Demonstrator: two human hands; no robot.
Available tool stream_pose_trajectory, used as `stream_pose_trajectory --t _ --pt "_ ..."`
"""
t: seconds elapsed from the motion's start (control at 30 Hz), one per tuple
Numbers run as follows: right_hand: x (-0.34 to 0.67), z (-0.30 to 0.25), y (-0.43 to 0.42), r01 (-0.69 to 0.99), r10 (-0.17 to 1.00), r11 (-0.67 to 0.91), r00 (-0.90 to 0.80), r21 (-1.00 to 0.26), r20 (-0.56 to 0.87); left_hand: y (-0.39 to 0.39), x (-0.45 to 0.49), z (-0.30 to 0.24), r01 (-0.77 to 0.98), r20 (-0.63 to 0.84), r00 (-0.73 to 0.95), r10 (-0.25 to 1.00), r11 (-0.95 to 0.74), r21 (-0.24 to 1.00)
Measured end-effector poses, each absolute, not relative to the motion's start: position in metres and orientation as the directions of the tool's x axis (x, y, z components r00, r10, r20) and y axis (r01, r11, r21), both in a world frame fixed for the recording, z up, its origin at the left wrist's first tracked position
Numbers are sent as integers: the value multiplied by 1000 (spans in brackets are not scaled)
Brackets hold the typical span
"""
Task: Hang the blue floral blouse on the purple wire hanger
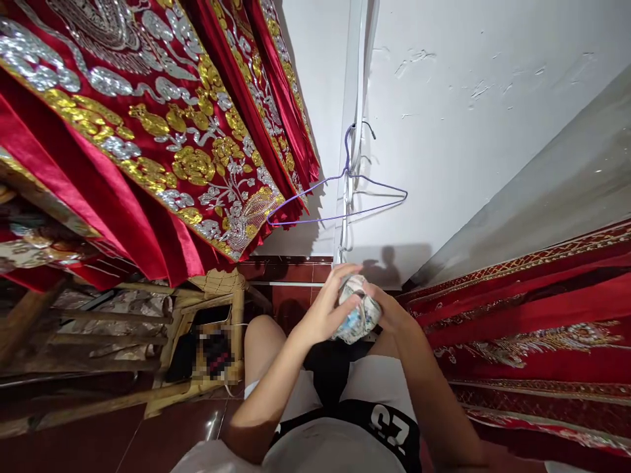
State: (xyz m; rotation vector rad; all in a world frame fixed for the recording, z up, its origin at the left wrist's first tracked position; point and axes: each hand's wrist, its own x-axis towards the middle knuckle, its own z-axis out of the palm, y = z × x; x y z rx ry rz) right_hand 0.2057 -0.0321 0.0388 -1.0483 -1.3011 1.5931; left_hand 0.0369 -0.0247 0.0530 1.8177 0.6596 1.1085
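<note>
Above my lap, a rounded bundle of pale patterned cloth (355, 322) with blue and greenish marks sits between my two hands. My left hand (329, 307) curves around its left side, thumb lying across the front and fingers over the top. From the right, my right hand (387, 307) presses on the bundle, its fingers partly hidden behind the cloth. What the bundle is exactly, I cannot make out. Beyond my hands, a purple wire hanger (345, 217) hangs bare on a white upright pole (352, 79).
Red garments with gold and silver sequins (197, 157) hang at the upper left. More red embroidered cloth (532, 335) lies along the right. A bamboo chair or stool (239, 309) with a phone (211, 314) and dark items stands to my left. A white wall (468, 131) rises ahead.
</note>
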Motion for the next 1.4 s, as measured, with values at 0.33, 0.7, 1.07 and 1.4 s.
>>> stream_pose_trajectory --t 0.33,0.7,1.07,1.4 --pt "243 123 33 360 959 283 -130 -889 252 15 -53 47 459 23 673 739 -442 771" --pt "265 60 109 531 929 330 -37 -780 367 81 -101 73 721 121 490 863 -479 501" --pt "277 71 52 536 923 352 -64 -767 379 88 -39 116 378 497 321 806 -590 713" --pt "355 117 74 501 935 110 240 -859 259 138 -53 133 329 281 345 895 -396 857"
